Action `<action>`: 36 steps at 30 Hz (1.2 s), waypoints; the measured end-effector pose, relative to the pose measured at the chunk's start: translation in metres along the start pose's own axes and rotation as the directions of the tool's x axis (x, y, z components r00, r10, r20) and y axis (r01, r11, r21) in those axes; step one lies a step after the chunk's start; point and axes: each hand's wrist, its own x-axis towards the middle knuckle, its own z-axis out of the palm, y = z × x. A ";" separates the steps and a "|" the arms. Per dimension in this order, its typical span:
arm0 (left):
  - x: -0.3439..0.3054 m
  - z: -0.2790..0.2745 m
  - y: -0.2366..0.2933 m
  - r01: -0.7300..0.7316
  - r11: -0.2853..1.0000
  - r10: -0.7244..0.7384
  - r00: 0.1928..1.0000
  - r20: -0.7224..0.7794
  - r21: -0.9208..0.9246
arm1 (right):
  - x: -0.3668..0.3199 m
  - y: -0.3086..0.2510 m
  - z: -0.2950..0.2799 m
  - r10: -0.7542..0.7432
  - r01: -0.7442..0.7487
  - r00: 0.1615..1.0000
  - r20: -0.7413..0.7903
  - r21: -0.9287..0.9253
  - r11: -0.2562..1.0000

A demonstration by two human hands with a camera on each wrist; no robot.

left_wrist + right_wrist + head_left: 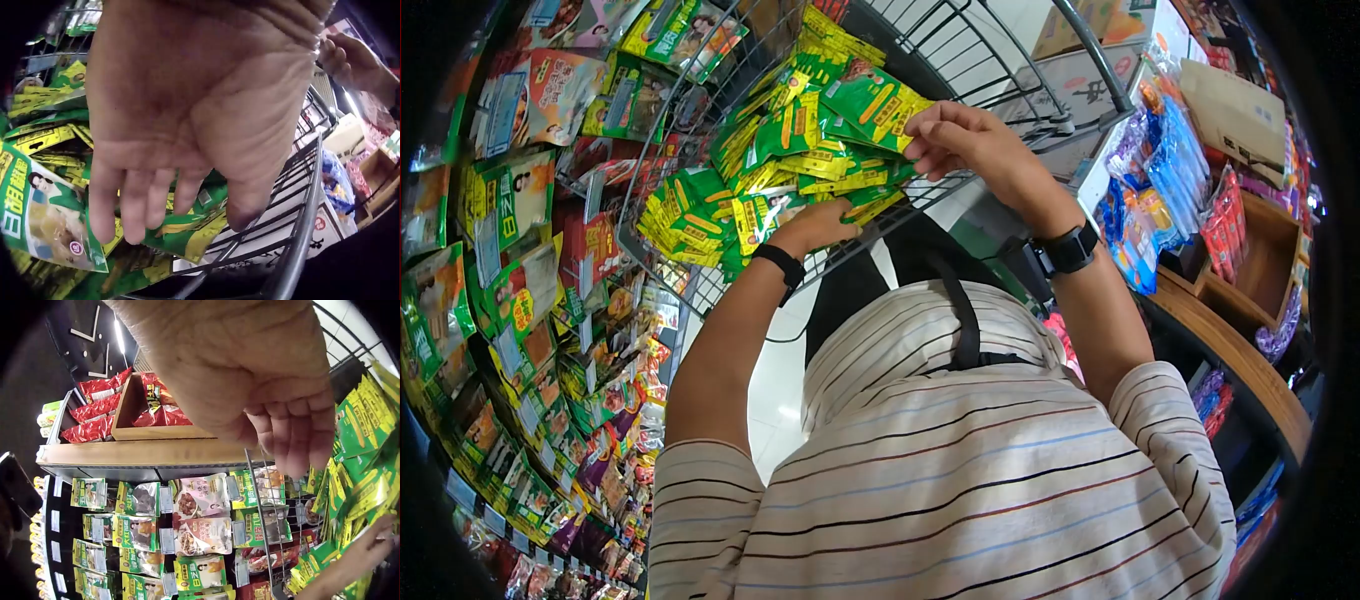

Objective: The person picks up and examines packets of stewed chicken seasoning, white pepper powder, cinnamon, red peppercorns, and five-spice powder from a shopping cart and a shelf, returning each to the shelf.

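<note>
Green and yellow packets (790, 130) lie heaped in a wire shopping cart (1040, 125). The left hand (815, 228) rests on the near side of the heap, fingers over the packets; in the left wrist view that hand (181, 125) shows its palm, fingers extended and slightly spread over packets (53, 219). At the heap's right edge, the right hand (970, 145) has loosely bent fingers beside a green packet (870, 105); whether they touch it is unclear. The right wrist view shows the right hand (250, 381) with relaxed fingers, nothing visible in them, left of the heap (362, 437).
Shelves of hanging packets (520, 290) stand close on the left. On the right are cardboard boxes (1090, 85), blue bags (1165, 175) and a wooden display bin (1265, 260). The cart's handle (1095, 50) curves at the upper right.
</note>
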 end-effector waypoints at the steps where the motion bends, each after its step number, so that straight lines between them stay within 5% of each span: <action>1: 0.005 0.002 -0.001 -0.023 0.999 0.023 1.000 0.000 0.037 | 0.000 -0.001 -0.001 0.002 -0.002 1.000 -0.003 -0.004 1.000; 10: 0.037 0.009 0.002 -0.063 0.957 0.017 0.986 0.163 0.282 | 0.003 0.007 -0.010 0.007 -0.007 1.000 0.000 -0.012 1.000; 13: 0.042 0.011 -0.004 -0.089 0.887 0.046 0.993 0.104 0.453 | 0.002 0.005 -0.010 0.019 -0.020 1.000 -0.009 -0.011 1.000; 19: 0.006 -0.027 0.022 -0.092 0.987 0.121 0.962 -0.243 0.129 | -0.002 0.006 -0.012 0.023 -0.023 1.000 -0.014 -0.009 1.000; 21: -0.018 -0.049 0.037 -0.062 0.982 0.020 0.974 -0.227 -0.179 | 0.002 0.013 -0.013 0.011 -0.011 1.000 -0.007 -0.023 1.000; 23: -0.046 -0.066 0.042 -0.111 0.825 -0.040 0.966 -0.254 -0.553 | 0.008 0.021 -0.008 -0.060 0.058 0.998 -0.018 -0.102 0.993; 24: -0.067 -0.072 0.051 -0.297 0.784 0.060 0.910 -0.410 -0.546 | 0.010 0.022 -0.005 -0.096 0.092 0.995 -0.021 -0.144 0.985; 25: -0.077 -0.088 0.046 -0.383 0.758 0.181 0.901 -0.393 -0.529 | 0.010 0.020 0.000 -0.124 0.120 0.992 -0.015 -0.156 0.980; 27: -0.104 -0.091 0.045 -0.374 0.490 0.051 0.914 -0.402 -0.787 | 0.007 0.016 0.014 -0.180 0.177 0.984 0.000 -0.181 0.967; 30: -0.125 -0.096 0.049 -0.391 0.127 -0.145 0.902 -0.407 -0.912 | 0.002 -0.002 0.038 -0.179 0.197 0.979 0.100 -0.226 0.954; 33: -0.155 -0.105 0.053 -0.453 0.055 -0.042 0.889 -0.455 -0.890 | 0.000 -0.016 0.063 -0.131 0.178 0.967 0.219 -0.211 0.961; 36: -0.178 -0.104 0.065 -0.535 0.082 -0.140 0.829 -0.542 -0.841 | -0.005 -0.023 0.085 -0.066 0.142 0.941 0.332 -0.211 0.967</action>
